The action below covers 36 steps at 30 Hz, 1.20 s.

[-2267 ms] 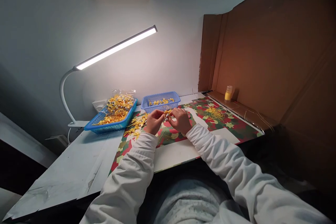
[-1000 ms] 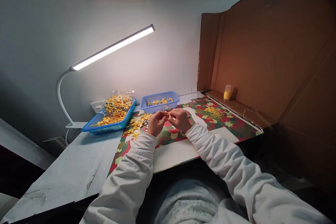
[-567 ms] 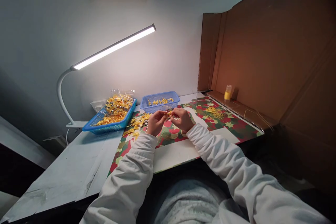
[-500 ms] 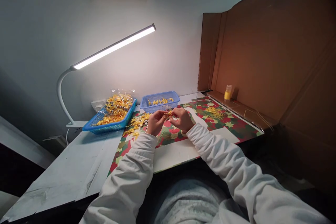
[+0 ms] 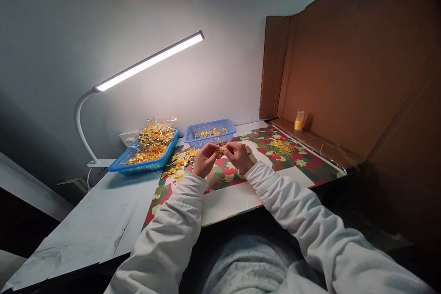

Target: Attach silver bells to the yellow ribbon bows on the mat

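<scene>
Between the fingertips of both hands, just above the patterned table cover, is a small yellow ribbon bow (image 5: 221, 149). My left hand (image 5: 206, 160) pinches it from the left, and my right hand (image 5: 238, 156) is closed on its right side. Fingers hide much of the bow, and any thread on it is too fine to make out. Beside my left hand lies a loose pile of yellow bows with silvery bells (image 5: 182, 160). Beyond both hands stands a light blue basket (image 5: 227, 137) with a few yellow bows in it.
A blue basket (image 5: 138, 170) heaped with yellow bows stands at the left, beneath a lit lamp (image 5: 151, 61). Yellow cords (image 5: 282, 148) lie on the cover to the right. A small yellow bottle (image 5: 299, 122) stands by the tall cardboard wall (image 5: 344, 64).
The fingers of my right hand have shifted slightly around the bow, and the bow is turned a little. Both hands stay in nearly the same place.
</scene>
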Tool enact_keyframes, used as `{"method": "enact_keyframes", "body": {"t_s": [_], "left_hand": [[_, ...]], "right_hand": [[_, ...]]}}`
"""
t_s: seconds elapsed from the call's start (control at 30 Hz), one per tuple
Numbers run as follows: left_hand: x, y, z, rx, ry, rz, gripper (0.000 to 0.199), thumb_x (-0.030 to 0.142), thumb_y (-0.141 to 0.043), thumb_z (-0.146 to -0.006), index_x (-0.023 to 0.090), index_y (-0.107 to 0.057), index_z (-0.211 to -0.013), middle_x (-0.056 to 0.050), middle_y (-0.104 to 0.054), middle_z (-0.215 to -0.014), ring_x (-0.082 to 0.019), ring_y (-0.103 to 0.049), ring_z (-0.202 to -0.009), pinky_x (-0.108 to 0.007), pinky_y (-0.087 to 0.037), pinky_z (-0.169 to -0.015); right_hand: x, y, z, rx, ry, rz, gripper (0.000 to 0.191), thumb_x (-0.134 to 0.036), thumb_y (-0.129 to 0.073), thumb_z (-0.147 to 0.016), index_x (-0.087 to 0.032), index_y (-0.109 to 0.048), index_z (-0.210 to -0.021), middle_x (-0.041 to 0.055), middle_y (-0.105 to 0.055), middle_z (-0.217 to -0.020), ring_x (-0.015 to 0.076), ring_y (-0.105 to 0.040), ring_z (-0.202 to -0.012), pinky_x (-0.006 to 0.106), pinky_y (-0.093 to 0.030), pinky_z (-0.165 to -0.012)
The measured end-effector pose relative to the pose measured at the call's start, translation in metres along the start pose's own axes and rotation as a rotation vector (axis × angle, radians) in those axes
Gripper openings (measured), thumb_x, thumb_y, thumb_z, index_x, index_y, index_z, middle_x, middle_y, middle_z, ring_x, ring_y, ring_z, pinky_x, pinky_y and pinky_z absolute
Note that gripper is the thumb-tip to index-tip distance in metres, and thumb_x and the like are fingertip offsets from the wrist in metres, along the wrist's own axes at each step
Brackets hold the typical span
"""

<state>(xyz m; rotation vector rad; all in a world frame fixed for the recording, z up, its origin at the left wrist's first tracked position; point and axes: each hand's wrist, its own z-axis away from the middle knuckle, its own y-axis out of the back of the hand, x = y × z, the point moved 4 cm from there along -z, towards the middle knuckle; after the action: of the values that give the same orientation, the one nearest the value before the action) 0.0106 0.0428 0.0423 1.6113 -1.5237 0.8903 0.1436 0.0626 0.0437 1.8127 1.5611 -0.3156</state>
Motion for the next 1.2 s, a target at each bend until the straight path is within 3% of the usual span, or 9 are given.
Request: {"method": "enact_keyframes", "body": {"t_s": [0.13,0.4,0.57,0.67,0.77,0.87,0.97,1.2], "left_hand": [[0.0,0.001,0.0,-0.019,0.07,0.073,0.023,0.028,-0.068,-0.062,0.018,-0.056,-0.08,0.0,-0.064,-0.067,-0.014,-0.061,-0.063,-0.027,-0.048,-0.062],[-0.01,-0.001,0.0,-0.106,0.348,0.186,0.014,0.031,-0.055,-0.064,0.017,-0.053,-0.063,-0.001,-0.058,-0.059,-0.012,-0.055,-0.053,-0.026,-0.047,-0.053],[-0.009,-0.001,0.0,-0.103,0.257,0.098,0.02,0.026,-0.068,-0.059,0.018,-0.052,-0.067,0.003,-0.057,-0.058,-0.01,-0.055,-0.052,-0.023,-0.046,-0.054],[-0.008,-0.002,0.001,-0.141,0.204,0.095,0.029,0.032,-0.072,-0.06,0.019,-0.05,-0.074,0.001,-0.061,-0.059,-0.013,-0.06,-0.057,-0.025,-0.046,-0.056],[-0.005,-0.004,0.0,-0.188,0.15,0.128,0.037,0.039,-0.074,-0.062,0.02,-0.051,-0.083,-0.002,-0.065,-0.064,-0.017,-0.064,-0.063,-0.027,-0.048,-0.057],[-0.003,-0.008,0.001,-0.236,0.114,0.142,0.039,0.044,-0.074,-0.062,0.019,-0.054,-0.084,-0.004,-0.066,-0.064,-0.016,-0.062,-0.059,-0.028,-0.048,-0.053],[-0.004,-0.009,0.001,-0.245,0.103,0.129,0.033,0.042,-0.074,-0.063,0.018,-0.054,-0.073,-0.003,-0.065,-0.062,-0.013,-0.056,-0.05,-0.028,-0.046,-0.051],[-0.007,-0.005,0.002,-0.138,0.174,0.129,0.021,0.029,-0.071,-0.061,0.016,-0.055,-0.063,-0.002,-0.064,-0.062,-0.011,-0.055,-0.05,-0.025,-0.045,-0.052]], "right_hand": [[-0.002,0.002,0.0,0.0,-0.026,-0.055,0.019,-0.025,-0.042,-0.078,-0.019,-0.043,-0.061,-0.0035,-0.043,-0.054,0.0103,-0.038,-0.052,0.023,-0.032,-0.052],[-0.003,0.004,0.001,-0.14,0.195,0.224,0.018,-0.02,-0.041,-0.08,-0.019,-0.047,-0.063,-0.0018,-0.049,-0.06,0.0111,-0.044,-0.058,0.024,-0.036,-0.062],[0.0,0.005,0.0,-0.19,0.195,0.254,0.013,-0.02,-0.046,-0.079,-0.019,-0.054,-0.069,-0.0011,-0.056,-0.064,0.0118,-0.047,-0.061,0.024,-0.036,-0.065],[0.018,0.015,-0.006,-0.113,0.092,0.351,0.01,-0.016,-0.048,-0.075,-0.018,-0.057,-0.071,-0.0009,-0.056,-0.065,0.0126,-0.047,-0.062,0.026,-0.035,-0.067],[0.048,0.03,-0.009,-0.014,-0.119,0.535,0.007,-0.02,-0.054,-0.074,-0.019,-0.059,-0.07,0.0028,-0.059,-0.07,0.0178,-0.05,-0.075,0.029,-0.035,-0.07],[0.074,0.033,-0.006,-0.111,-0.299,0.653,0.019,-0.036,-0.066,-0.07,-0.019,-0.063,-0.079,0.0087,-0.061,-0.092,0.0251,-0.049,-0.092,0.037,-0.037,-0.076],[0.087,0.028,-0.001,-0.231,-0.376,0.703,0.031,-0.046,-0.069,-0.068,-0.02,-0.064,-0.084,0.0118,-0.058,-0.103,0.0303,-0.046,-0.101,0.044,-0.036,-0.08],[0.087,0.02,0.001,-0.34,-0.459,0.73,0.025,-0.041,-0.06,-0.08,-0.017,-0.061,-0.077,0.013,-0.056,-0.106,0.0294,-0.044,-0.109,0.045,-0.035,-0.088]]}}
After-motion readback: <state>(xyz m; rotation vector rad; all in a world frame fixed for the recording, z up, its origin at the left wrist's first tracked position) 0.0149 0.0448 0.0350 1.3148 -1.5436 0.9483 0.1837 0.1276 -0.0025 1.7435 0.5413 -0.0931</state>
